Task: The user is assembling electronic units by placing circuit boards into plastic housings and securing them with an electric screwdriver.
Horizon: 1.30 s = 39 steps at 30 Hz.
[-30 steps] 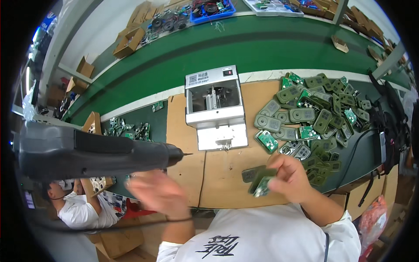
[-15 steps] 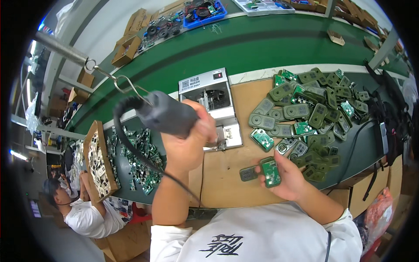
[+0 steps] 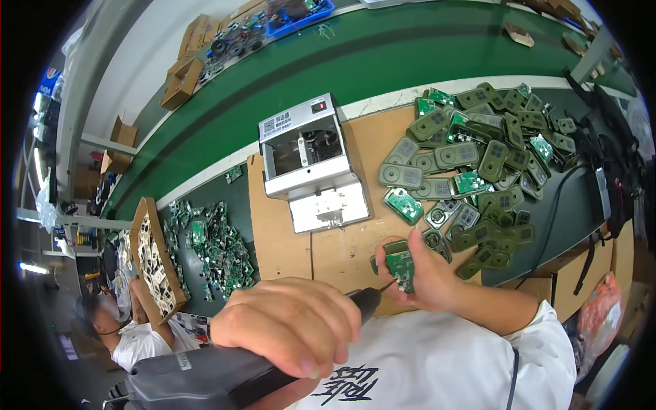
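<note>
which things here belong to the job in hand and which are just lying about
Likely in use:
black electric screwdriver, in left hand
green circuit board, in right hand
silver machine
olive cases

Likely lying about:
blue tray
open cardboard box
reddish plastic bag

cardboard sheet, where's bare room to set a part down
The cardboard sheet is bare between the silver machine and the left hand, though a black cable crosses it, and between machine and olive casings. Crowded: the right side, where casings overlap.

Two bare hands [image 3: 290,324] [image 3: 434,275], one power screwdriver [image 3: 195,379], one silver machine [image 3: 307,180], one blue bin [image 3: 302,24], one co-worker [image 3: 145,344]
</note>
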Tool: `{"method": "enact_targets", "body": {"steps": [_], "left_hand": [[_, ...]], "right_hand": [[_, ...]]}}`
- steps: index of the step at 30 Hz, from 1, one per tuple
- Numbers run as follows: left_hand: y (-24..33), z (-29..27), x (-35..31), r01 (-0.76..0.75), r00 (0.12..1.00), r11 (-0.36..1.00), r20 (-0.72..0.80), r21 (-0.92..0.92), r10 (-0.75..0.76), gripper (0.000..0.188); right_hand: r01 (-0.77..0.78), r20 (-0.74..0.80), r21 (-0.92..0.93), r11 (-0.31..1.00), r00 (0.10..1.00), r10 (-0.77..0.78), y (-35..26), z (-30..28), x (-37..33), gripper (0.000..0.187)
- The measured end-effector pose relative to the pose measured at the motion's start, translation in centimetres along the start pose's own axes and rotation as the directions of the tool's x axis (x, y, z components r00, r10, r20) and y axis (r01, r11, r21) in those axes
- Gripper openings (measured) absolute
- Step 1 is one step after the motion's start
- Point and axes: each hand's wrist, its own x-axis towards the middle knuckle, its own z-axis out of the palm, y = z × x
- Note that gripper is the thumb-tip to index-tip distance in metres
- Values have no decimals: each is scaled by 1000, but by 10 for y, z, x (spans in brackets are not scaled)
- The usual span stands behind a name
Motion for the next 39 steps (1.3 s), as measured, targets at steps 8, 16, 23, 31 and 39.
{"method": "enact_targets", "body": {"steps": [8,16,23,31,39], "left_hand": [[-15,3,-7,2,1000,999,17,44,-3,60],[-20,9,-16,-25,999,992,-28,126,29,61],[-43,13,-20,-122,986,992,-112,-10,120,61],[-14,-14,-12,58,986,998,-157,-4,-58,59],[-3,-38,-14,9,966,987,-255,161,33,54]], "right_hand": [[68,13,-36,997,998,-67,2,6,0,66],[125,-120,22,992,985,-122,7,11,3,62],[173,-201,28,984,966,-164,6,9,4,65],[294,-1,-928,230,613,-790,-93,-36,-17,47],[-346,453,-794,-500,212,-866,-169,-111,-70,38]]}}
